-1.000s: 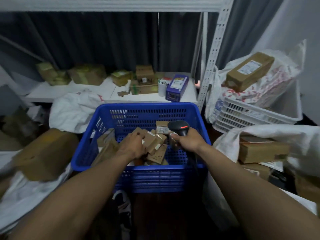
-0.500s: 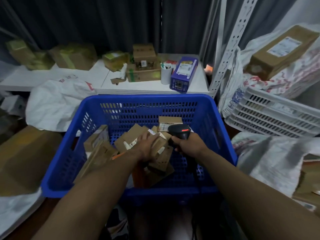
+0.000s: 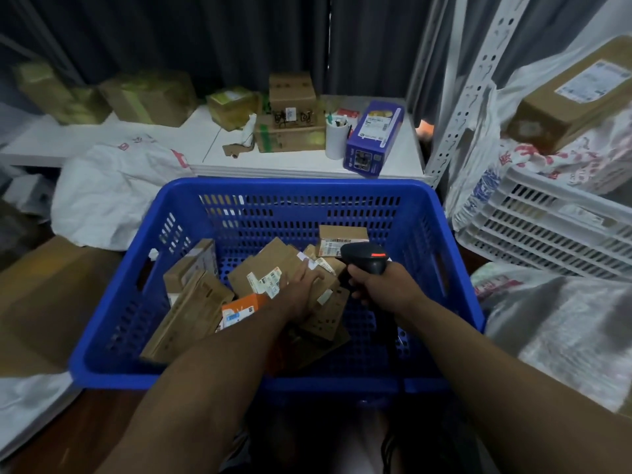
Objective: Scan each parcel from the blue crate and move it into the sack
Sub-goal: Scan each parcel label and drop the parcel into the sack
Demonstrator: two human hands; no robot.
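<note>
Reaching into the crate (image 3: 239, 374) for a parcel to scan.
Head view: at frame centre the left hand (image 3: 301, 292) curls over a brown parcel (image 3: 330, 304) atop the pile in the crate, probably to turn its label up. Just right of it, the right hand (image 3: 383, 285) is clenched round the scanner (image 3: 367, 260), nose aimed at the pile, ready to read. A sack (image 3: 564, 319) lies lower right, well clear.

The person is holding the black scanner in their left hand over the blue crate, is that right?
Not quite. The head view shows the black scanner gripped in the right hand, over the blue crate. The left hand rests on the cardboard parcels.
</note>
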